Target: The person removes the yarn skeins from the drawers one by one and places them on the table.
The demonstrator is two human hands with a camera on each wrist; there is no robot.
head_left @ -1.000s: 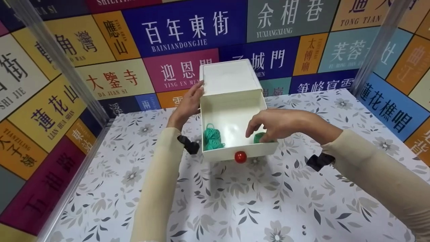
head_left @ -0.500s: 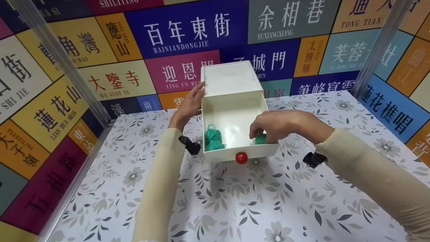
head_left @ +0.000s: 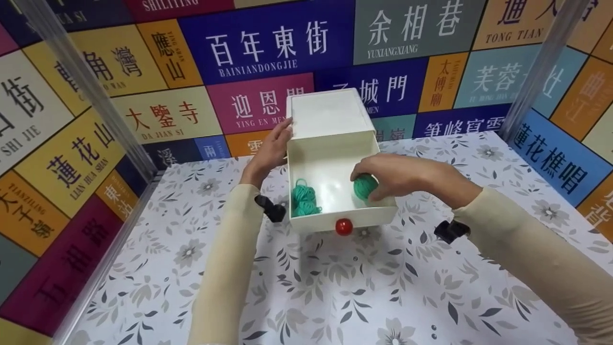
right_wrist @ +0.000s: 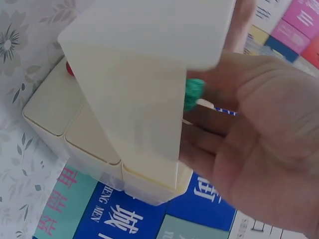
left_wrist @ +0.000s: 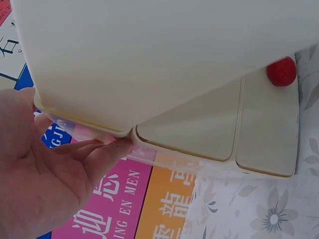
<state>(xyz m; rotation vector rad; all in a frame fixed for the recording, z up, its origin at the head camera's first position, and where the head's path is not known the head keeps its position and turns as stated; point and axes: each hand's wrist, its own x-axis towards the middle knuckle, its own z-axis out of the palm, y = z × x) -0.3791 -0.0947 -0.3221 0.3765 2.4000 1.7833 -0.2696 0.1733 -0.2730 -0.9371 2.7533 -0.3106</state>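
A white drawer cabinet [head_left: 330, 114] stands on the table with its top drawer [head_left: 311, 222] pulled out; a red knob [head_left: 344, 227] sits on the drawer's front. My right hand [head_left: 404, 175] holds a ball of green yarn [head_left: 365, 188] inside the drawer, near its right wall; fingers and thumb curl round it. In the right wrist view only a bit of that yarn [right_wrist: 193, 94] shows past the drawer wall. More green yarn [head_left: 304, 197] lies in the drawer's front left corner. My left hand [head_left: 269, 152] rests against the cabinet's left side, fingertips touching it [left_wrist: 117, 149].
The table [head_left: 191, 292] has a white cloth with grey leaves and flowers. Behind rises a wall [head_left: 268, 43] of coloured panels with writing. Clear posts [head_left: 91, 81] stand at the left and right corners. Lower drawers [left_wrist: 192, 127] of the cabinet are closed.
My right hand has taken hold of the yarn ball and raised it slightly from the drawer's front right corner. The left hand stays against the cabinet.
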